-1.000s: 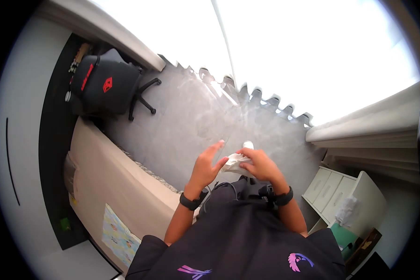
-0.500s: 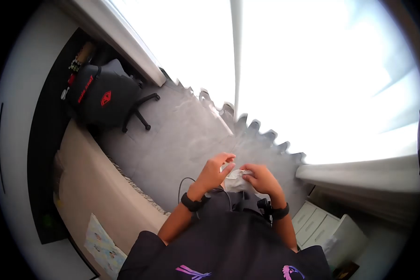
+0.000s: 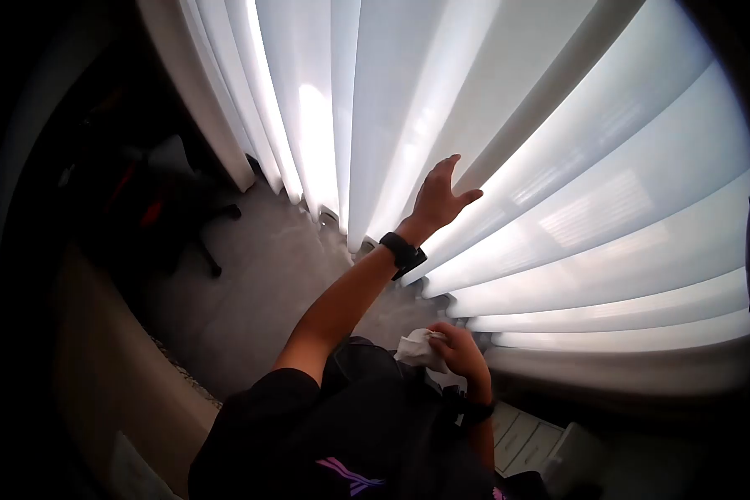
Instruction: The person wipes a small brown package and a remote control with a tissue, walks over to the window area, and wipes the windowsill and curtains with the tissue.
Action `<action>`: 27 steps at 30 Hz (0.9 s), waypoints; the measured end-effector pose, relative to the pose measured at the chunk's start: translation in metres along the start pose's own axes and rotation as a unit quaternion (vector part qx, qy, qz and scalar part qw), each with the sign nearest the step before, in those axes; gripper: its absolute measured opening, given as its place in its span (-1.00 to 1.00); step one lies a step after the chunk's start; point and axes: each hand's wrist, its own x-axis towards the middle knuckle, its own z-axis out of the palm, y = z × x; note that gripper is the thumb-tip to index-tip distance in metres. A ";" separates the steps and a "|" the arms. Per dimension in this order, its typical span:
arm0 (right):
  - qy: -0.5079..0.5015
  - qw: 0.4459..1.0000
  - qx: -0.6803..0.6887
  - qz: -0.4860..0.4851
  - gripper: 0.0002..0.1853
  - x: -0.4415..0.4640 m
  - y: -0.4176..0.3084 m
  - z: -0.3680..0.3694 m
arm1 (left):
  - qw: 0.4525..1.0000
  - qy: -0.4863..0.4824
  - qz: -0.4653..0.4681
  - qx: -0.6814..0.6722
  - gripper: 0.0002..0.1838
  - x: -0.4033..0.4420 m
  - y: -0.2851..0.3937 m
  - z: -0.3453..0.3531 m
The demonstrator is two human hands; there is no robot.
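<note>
My left hand (image 3: 441, 198) is stretched far forward in front of the white sheer curtain (image 3: 441, 108), its fingers and thumb spread with nothing between them. Whether the fingertips touch the fabric I cannot tell. Close to my body, my right hand (image 3: 465, 352) pinches a crumpled white cloth (image 3: 418, 349), which hangs to the left of the fingers. The curtain falls in long folds with strong light behind it. A black band sits on each wrist.
A dark office chair (image 3: 154, 196) stands at the left, in shadow. Along the lower left runs a beige bed or couch edge (image 3: 142, 358). White drawers (image 3: 525, 442) stand at the lower right, beside a heavier curtain (image 3: 608, 367). Grey floor (image 3: 250, 283) lies between.
My left hand has left the cloth and reached forward to the curtain, opening its fingers. The right hand keeps the cloth. The view has shifted closer to the curtain, and the room looks darker.
</note>
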 end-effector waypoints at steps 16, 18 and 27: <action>0.012 0.999 -0.023 -0.022 -0.78 0.089 -0.038 0.017 | 0.992 0.116 -0.020 0.053 -0.72 0.008 -0.048 -0.141; -0.008 0.998 -0.054 -0.038 -0.78 0.097 -0.038 0.016 | 0.988 0.131 -0.054 0.069 -0.71 0.005 -0.049 -0.167; 0.008 0.969 -0.171 -0.179 -0.68 0.107 -0.030 0.013 | 0.964 -0.222 0.075 -0.124 -0.86 -0.038 0.045 -0.100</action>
